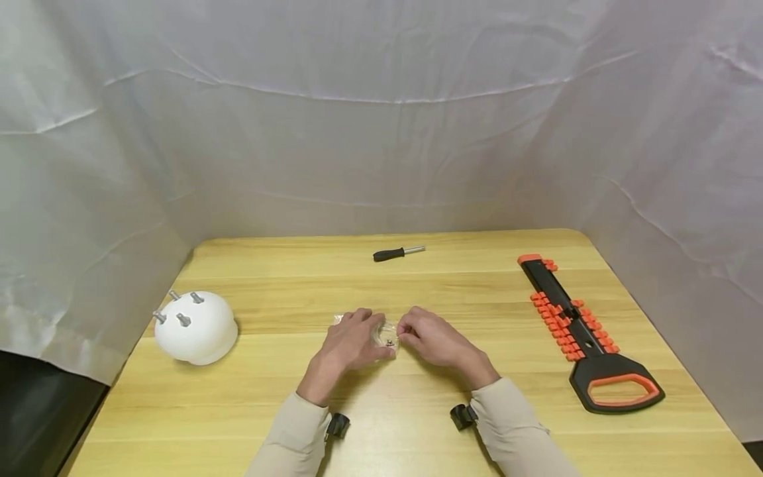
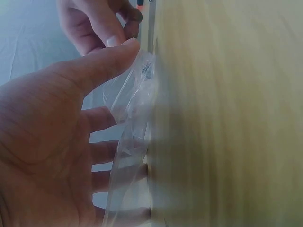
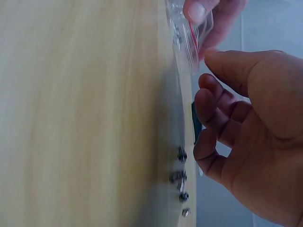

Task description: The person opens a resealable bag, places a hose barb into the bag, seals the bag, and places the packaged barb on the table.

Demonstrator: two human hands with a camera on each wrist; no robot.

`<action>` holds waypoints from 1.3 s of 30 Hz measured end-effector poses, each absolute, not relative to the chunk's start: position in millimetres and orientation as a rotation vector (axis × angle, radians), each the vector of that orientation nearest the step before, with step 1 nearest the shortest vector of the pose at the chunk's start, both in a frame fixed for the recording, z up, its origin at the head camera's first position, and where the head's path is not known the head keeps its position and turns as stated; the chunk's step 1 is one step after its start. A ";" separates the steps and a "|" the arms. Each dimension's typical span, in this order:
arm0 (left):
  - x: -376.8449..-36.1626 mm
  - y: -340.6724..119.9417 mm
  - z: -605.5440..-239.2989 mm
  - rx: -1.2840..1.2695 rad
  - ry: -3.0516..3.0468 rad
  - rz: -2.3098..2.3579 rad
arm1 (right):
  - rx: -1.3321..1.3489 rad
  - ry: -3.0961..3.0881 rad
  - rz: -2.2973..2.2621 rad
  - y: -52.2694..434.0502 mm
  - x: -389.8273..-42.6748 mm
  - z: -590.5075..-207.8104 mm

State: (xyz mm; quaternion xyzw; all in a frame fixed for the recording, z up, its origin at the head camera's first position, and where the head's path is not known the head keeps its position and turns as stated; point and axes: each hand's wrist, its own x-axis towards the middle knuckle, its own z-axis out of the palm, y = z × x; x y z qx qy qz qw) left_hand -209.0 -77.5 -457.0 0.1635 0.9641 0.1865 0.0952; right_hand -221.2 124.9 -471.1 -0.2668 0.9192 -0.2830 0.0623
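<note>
At the middle of the table my left hand (image 1: pixel 356 339) and right hand (image 1: pixel 424 334) meet around a small clear plastic bag (image 1: pixel 386 333). In the left wrist view my left hand (image 2: pixel 102 90) grips the bag (image 2: pixel 132 123) between thumb and fingers, against the table. In the right wrist view my right hand (image 3: pixel 213 71) has curled fingers, and its thumb and index tips pinch the bag's (image 3: pixel 187 40) near edge. Several small dark screws (image 3: pixel 180 176) lie loose on the wood just under my right hand. What is inside the bag is blurred.
A white dome (image 1: pixel 197 328) with screws sticking from its top sits at the left. A black-handled screwdriver (image 1: pixel 396 252) lies at the back centre. A black-and-orange bit rack (image 1: pixel 575 328) lies along the right side. White cloth walls surround the wooden table (image 1: pixel 417 411).
</note>
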 end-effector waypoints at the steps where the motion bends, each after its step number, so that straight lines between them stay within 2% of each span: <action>1: -208.9 -77.6 -457.2 0.485 2.859 0.550 | -0.817 2.776 -0.842 123.1 -221.3 -471.1; 11: -208.7 -77.2 -457.6 0.497 2.864 0.537 | -0.767 2.775 -0.799 117.0 -219.2 -466.1; 23: -209.5 -77.4 -456.9 0.490 2.853 0.537 | -0.586 2.820 -0.895 141.4 -221.7 -462.0; 39: -208.8 -77.4 -457.1 0.484 2.848 0.549 | -0.563 2.846 -0.855 169.0 -219.8 -468.5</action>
